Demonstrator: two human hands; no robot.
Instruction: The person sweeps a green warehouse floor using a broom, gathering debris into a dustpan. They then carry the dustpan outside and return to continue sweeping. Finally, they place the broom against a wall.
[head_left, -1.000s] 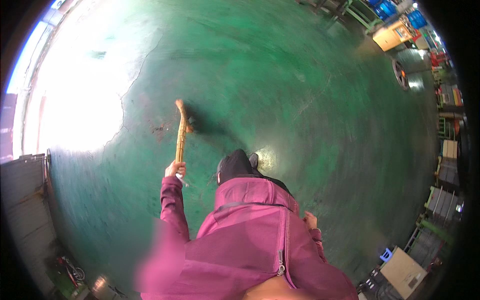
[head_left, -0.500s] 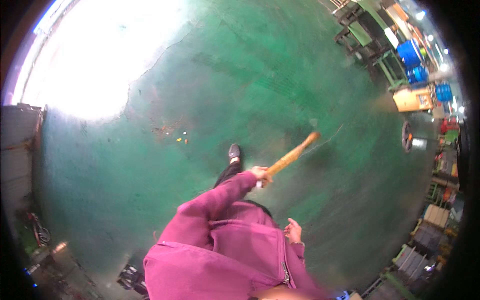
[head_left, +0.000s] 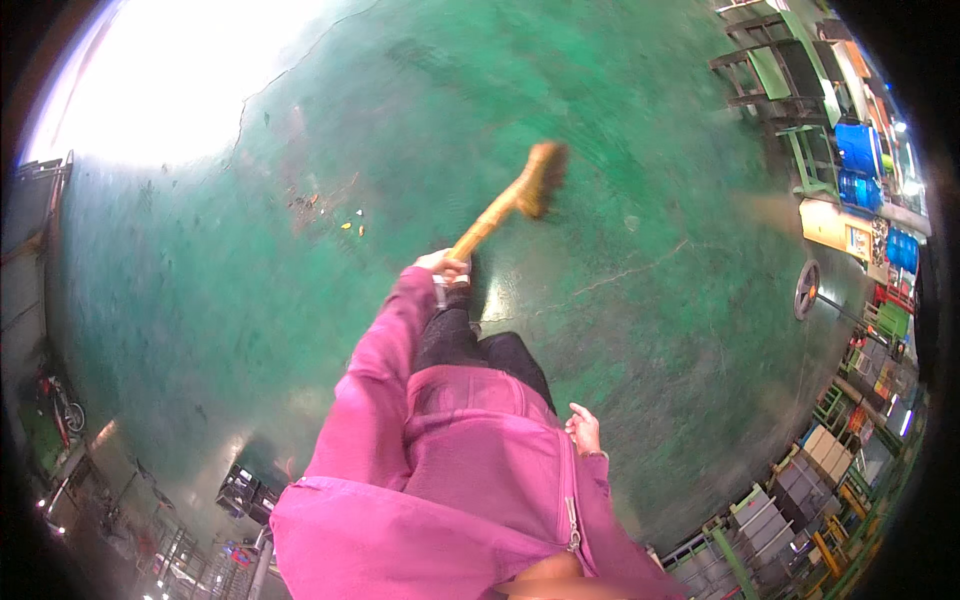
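My left hand is wrapped round the yellow handle of a broom, out in front of my body. The broom slants away to the far right, and its brownish bristle end is smeared by motion just over the green floor. Low beside my right hip hangs my right hand; its fingers are loosely bent and apart, and nothing shows in them. Ahead and left of the broom, small yellow and white scraps lie on the floor near a reddish-brown patch.
Green-framed benches, blue water jugs and a wooden cabinet line the right side. A handwheel stands before them. Stacked crates fill the near right. Black crates and a bicycle are at the left.
The broom has swung from right to left across my front, and its bristle end now shows. My left arm reaches further forward; my right hand still hangs at my side.
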